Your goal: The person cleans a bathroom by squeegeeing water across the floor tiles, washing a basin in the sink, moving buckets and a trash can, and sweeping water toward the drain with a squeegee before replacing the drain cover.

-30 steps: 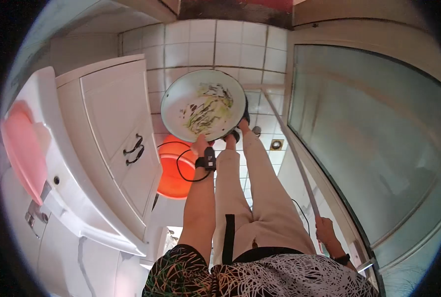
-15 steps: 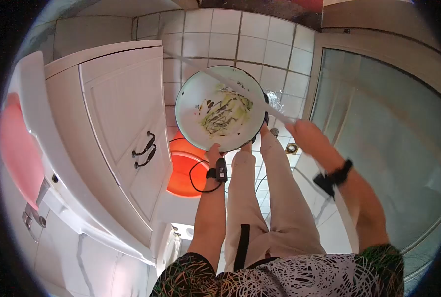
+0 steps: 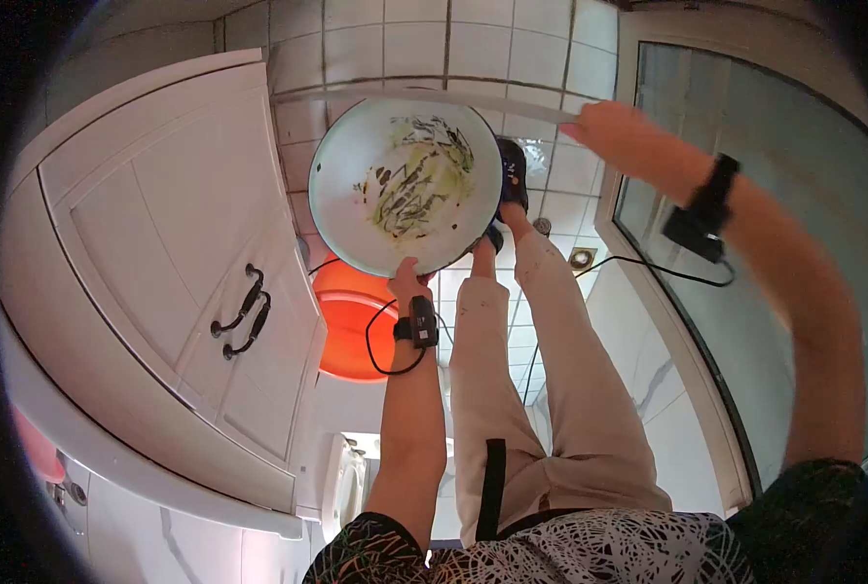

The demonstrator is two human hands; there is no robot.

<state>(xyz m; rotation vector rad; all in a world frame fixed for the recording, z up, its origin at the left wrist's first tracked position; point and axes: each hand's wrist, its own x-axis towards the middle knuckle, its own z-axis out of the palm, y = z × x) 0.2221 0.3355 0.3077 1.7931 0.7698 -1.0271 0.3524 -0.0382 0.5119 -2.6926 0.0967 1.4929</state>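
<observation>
A large round white basin [image 3: 338,185] with a dark-edged rim faces me. Green and dark strips cover the middle of its inside; I cannot tell whether they are scraps or a printed pattern. My left hand [image 3: 410,281] is closed on the basin's near rim, the thumb over the edge. To the right and farther up, my right hand [image 3: 609,128] grips the end of a long pale stick [image 3: 521,105]. The stick runs leftward across the basin's far rim, above the tiles. Its far end is blurred.
An orange tub [image 3: 348,341] stands on the floor behind my left hand. A white cabinet [image 3: 151,224] with black handles [image 3: 244,311] is on the left, a glass door [image 3: 745,175] on the right. A floor drain [image 3: 582,258] and a toilet [image 3: 344,482] also show.
My right hand has moved up and away with the stick, which has swung from slanting over the basin to nearly level across its far rim. The basin has shifted slightly up and left in view.
</observation>
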